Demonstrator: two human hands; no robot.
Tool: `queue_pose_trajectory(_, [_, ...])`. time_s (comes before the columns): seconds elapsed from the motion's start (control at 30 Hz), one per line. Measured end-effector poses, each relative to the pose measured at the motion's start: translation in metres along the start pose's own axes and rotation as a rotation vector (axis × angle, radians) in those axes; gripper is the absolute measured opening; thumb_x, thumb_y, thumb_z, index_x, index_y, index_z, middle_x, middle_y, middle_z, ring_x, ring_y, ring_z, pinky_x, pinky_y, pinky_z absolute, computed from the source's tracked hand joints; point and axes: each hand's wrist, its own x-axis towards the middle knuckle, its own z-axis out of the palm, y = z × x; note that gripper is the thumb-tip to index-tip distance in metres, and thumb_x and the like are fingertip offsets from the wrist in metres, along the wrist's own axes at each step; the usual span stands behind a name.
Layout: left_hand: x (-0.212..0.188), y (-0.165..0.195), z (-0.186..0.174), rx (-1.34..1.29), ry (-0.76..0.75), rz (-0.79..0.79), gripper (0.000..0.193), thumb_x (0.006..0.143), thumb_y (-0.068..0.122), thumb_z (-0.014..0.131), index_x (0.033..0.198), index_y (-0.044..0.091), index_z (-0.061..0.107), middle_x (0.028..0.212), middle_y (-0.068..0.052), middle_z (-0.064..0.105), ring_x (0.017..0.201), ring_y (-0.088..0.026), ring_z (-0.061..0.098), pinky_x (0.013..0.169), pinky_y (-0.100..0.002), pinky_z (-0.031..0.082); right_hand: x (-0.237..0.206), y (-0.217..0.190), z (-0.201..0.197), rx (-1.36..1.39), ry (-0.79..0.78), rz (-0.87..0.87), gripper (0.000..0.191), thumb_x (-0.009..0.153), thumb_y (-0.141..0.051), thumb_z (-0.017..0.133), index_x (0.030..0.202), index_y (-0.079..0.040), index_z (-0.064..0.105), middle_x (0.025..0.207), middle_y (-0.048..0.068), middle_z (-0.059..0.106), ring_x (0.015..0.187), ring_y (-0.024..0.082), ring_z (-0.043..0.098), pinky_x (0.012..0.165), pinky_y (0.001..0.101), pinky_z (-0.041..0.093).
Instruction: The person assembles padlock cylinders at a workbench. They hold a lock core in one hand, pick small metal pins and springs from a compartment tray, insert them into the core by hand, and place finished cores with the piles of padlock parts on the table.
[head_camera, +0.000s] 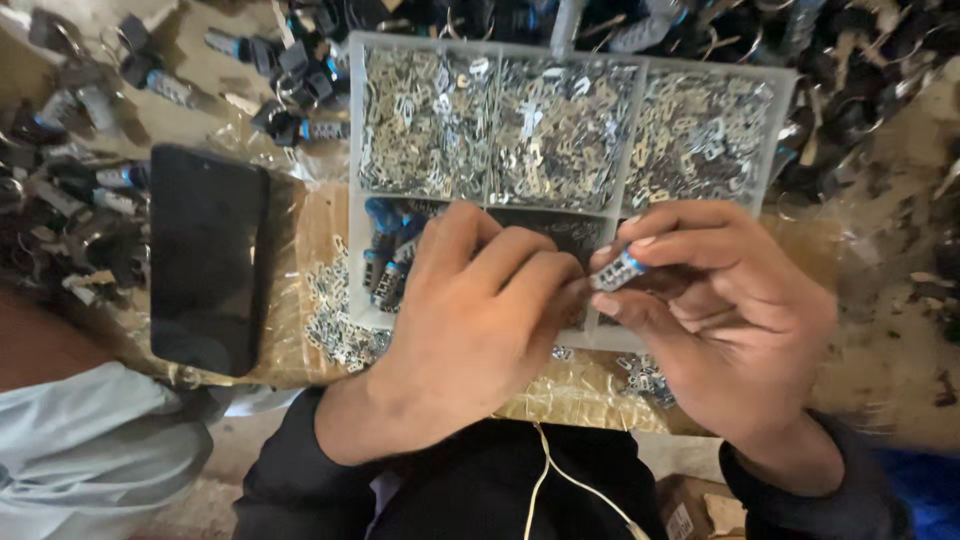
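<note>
Fingers of the right hand (735, 320) are closed around a small cylindrical metal part with a blue band (620, 268), which is pinched between thumb and forefinger above the front edge of a clear plastic compartment tray (778, 130). The left hand (470, 310) is brought up against it, its fingertips pressed together at the part's inner end; whether anything is held between them cannot be told, since the knuckles hide the spot. Three rear compartments of the tray are filled with small flat silvery metal pieces (560, 130), and blue-banded cylinders (388, 250) are seen in the front left compartment, partly hidden by the left hand. The tray is set on a sheet of brown cardboard (300, 300) on the worktop, with more loose silvery pieces (335, 330) scattered at its left edge. A black smartphone with a dark screen (205, 260) lies just left of the tray. Dark keys and key rings (70, 200) are heaped around the far and left sides.
</note>
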Motion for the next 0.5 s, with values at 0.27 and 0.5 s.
queue_pose_trajectory(0.27, [-0.0101,-0.0014,-0.0066,-0.306,0.092,-0.051,0.019,0.094,0.013,0.084,0.106,0.012,0.069,0.105,0.001,0.071,0.089,-0.022,0.058,0.081,-0.032,0.048,0.0035,-0.0052,0.0011,-0.007,-0.001,0.004,0.027,0.089,0.009,0.075,0.112,0.005,0.061,0.125,0.017,0.060,0.109,0.018,0.072,0.091,0.0267,0.066])
queue_pose_trajectory(0.5, [-0.0097,0.0021,-0.0052,-0.354,0.083,-0.094,0.014,0.097,0.008,0.081,0.109,0.011,0.073,0.106,0.000,0.074,0.086,-0.019,0.057,0.077,-0.028,0.047,0.0045,-0.0027,-0.0010,-0.045,-0.031,-0.027,0.024,0.089,0.007,0.075,0.106,0.006,0.059,0.120,0.018,0.061,0.105,0.020,0.074,0.088,0.0283,0.068])
